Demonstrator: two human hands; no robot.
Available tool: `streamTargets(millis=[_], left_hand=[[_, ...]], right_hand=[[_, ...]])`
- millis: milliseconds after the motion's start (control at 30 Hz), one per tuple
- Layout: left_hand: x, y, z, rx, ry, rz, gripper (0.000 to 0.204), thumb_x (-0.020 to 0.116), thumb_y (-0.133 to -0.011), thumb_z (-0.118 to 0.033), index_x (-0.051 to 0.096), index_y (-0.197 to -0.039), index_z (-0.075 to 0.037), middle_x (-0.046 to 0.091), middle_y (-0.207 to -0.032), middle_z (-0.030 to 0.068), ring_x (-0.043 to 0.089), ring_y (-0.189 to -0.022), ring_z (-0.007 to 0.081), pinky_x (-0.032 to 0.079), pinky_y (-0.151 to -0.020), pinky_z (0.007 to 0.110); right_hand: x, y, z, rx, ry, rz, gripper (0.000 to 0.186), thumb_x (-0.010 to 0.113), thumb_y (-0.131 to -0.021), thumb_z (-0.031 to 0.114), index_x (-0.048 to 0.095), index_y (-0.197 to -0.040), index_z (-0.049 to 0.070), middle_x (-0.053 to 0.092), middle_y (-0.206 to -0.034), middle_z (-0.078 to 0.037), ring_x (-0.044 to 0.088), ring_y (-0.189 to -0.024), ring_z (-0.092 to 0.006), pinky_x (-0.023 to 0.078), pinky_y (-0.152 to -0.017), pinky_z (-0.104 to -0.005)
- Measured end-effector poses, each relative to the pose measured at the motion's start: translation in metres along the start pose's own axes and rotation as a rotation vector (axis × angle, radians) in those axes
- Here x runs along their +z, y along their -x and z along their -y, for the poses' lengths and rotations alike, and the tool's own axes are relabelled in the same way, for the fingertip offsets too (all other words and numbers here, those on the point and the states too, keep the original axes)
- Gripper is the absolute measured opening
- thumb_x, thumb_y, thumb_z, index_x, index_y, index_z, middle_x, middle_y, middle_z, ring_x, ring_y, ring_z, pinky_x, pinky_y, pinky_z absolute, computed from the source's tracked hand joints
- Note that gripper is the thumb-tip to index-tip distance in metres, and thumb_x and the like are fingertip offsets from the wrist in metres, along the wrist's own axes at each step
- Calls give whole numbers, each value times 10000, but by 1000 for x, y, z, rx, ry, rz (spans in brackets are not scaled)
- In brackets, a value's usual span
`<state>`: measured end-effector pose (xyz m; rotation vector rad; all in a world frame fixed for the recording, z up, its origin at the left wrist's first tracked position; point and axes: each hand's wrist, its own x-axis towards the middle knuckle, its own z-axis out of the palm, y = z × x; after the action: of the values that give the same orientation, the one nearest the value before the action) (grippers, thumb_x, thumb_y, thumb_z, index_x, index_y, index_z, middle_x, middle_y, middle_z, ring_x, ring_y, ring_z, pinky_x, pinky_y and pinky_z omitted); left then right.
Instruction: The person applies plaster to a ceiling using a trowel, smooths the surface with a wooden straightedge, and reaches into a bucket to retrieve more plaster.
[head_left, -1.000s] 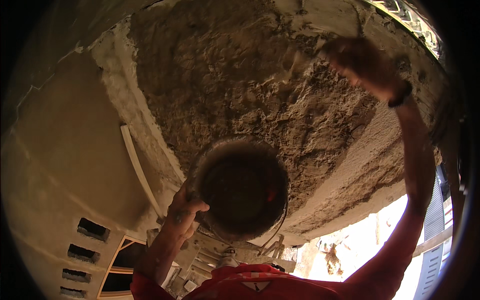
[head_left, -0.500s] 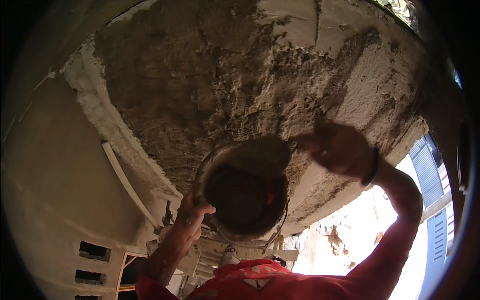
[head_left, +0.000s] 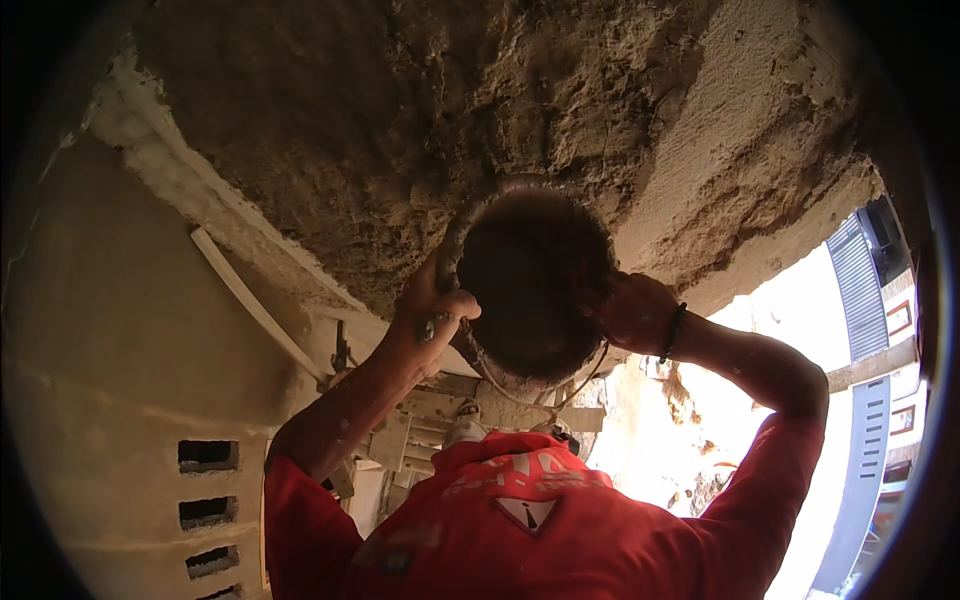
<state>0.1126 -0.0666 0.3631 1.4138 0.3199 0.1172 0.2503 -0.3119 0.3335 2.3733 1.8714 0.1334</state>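
Observation:
My left hand (head_left: 430,315) grips the left rim of a dark, mortar-crusted bucket (head_left: 522,186) with a wire handle, thumb over the edge. My right hand (head_left: 640,310), with a dark bracelet at the wrist, is at the bucket's right side, fingers curled into its shadowed opening; what they hold is hidden. Beyond the bucket lies a rough, mortar-covered surface (head_left: 420,110), darker at left and paler at right.
On the left are a smooth plastered wall (head_left: 120,300) with rectangular openings (head_left: 207,455) and a long pale strip (head_left: 258,305). Planks (head_left: 420,430) lie below beside my foot. At right are a bright opening and a blue corrugated panel (head_left: 850,285).
My right hand has swung down from the upper right to the bucket's right side. The bucket and my left hand now appear higher and further right in the picture; the view has shifted.

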Motion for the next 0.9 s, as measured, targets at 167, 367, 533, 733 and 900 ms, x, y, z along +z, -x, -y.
streamTargets(millis=[167,367,533,733,900], left_hand=[[0,5,-4,47,36,-17,671,601,-587,-51,478,-1246,-6,523,-963,37,480,-882,144,406,-795,278],[-9,10,-24,24,41,-76,753,576,-573,-41,417,-1309,-11,492,-1154,116,447,-1057,236,360,-935,333],[-19,20,-39,-24,153,-79,754,579,-573,-37,415,-1308,-3,490,-1186,119,446,-1100,248,338,-979,355],[-17,33,-47,42,154,-127,759,578,-573,-22,409,-1313,-7,511,-1137,87,482,-1005,187,369,-821,294],[-5,21,-36,-25,112,-43,745,583,-579,-22,414,-1305,-35,541,-1027,29,536,-785,75,415,-496,168]], right_hand=[[-4,-8,3,-18,17,-151,283,521,-837,241,587,-1098,155,632,-855,-65,646,-796,-220,549,-639,-363],[-77,-8,-11,103,-156,-212,281,579,-819,230,586,-1090,155,629,-937,-60,636,-844,-227,547,-650,-353],[-171,-4,-22,-39,-74,-351,261,646,-805,183,623,-1052,102,639,-927,-84,641,-753,-253,539,-626,-352],[-240,3,-42,104,-396,-224,205,551,-887,220,664,-977,74,664,-822,-101,651,-778,-210,529,-701,-315],[-287,38,-137,297,-434,-429,235,484,-945,159,587,-1125,50,624,-1025,-122,629,-929,-178,516,-805,-287]])
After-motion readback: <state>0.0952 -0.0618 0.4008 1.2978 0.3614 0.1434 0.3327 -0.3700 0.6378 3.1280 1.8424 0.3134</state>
